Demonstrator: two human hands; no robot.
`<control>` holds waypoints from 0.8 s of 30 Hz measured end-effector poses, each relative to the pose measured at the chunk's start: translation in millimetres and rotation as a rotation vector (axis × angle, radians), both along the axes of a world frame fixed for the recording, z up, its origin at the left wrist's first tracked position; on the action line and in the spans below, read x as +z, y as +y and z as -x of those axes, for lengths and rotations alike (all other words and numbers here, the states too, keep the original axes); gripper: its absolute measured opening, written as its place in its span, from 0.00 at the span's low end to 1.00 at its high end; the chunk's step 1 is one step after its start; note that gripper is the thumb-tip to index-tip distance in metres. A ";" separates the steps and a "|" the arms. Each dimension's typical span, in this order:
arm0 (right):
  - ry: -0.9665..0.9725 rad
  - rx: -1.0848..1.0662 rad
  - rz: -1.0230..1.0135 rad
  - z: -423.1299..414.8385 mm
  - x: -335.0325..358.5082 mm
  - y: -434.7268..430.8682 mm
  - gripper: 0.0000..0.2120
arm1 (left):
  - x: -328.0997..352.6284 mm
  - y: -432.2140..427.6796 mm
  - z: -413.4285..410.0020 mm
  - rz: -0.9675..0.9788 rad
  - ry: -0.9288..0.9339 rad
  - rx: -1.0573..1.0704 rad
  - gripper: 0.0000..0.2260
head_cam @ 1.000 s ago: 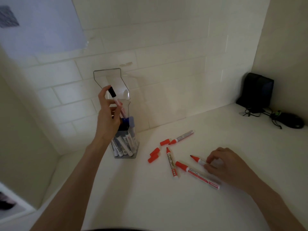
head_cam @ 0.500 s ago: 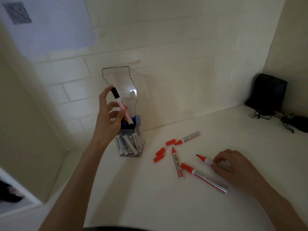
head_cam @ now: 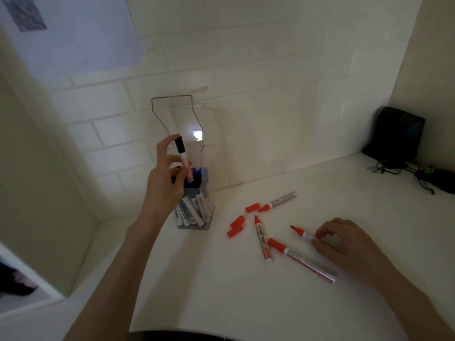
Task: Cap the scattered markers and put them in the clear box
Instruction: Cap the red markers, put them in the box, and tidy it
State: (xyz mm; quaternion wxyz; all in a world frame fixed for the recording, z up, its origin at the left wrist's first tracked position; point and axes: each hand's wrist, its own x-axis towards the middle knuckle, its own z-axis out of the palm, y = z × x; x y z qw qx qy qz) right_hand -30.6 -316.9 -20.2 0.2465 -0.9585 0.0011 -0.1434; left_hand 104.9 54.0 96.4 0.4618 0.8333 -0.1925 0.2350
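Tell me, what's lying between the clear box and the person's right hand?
In the head view: three loose red caps and an uncapped red marker between clear box and right hand.

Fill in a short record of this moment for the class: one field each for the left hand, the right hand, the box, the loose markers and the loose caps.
left hand: left hand holds a black-capped marker upright over the clear box
right hand: right hand rests on the counter, fingertips on an uncapped red marker
box: clear box, lid up, holds several capped markers
loose markers: four red ones on the counter, three uncapped, one capped
loose caps: three red caps, left of the markers
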 end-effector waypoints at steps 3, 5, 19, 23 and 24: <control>-0.002 0.000 -0.017 0.5 -0.4 -0.3 0.07 | -5.6 -2.5 2.5 -0.135 -0.094 0.104 0.26; -0.005 -0.004 -0.024 0.2 -0.2 -1.0 0.06 | -9.0 -1.7 4.0 -0.170 -0.128 0.118 0.21; -0.029 -0.002 -0.015 0.5 -1.6 -0.8 0.06 | -62.4 3.2 11.0 -0.368 -0.353 0.203 0.17; -0.050 -0.023 -0.019 -0.6 -1.6 -1.4 0.04 | -78.1 -28.1 58.9 -0.168 -0.424 0.189 0.12; -0.055 -0.030 -0.028 -0.8 -1.9 -1.0 0.04 | -81.7 -39.8 69.4 -0.194 -0.370 0.112 0.10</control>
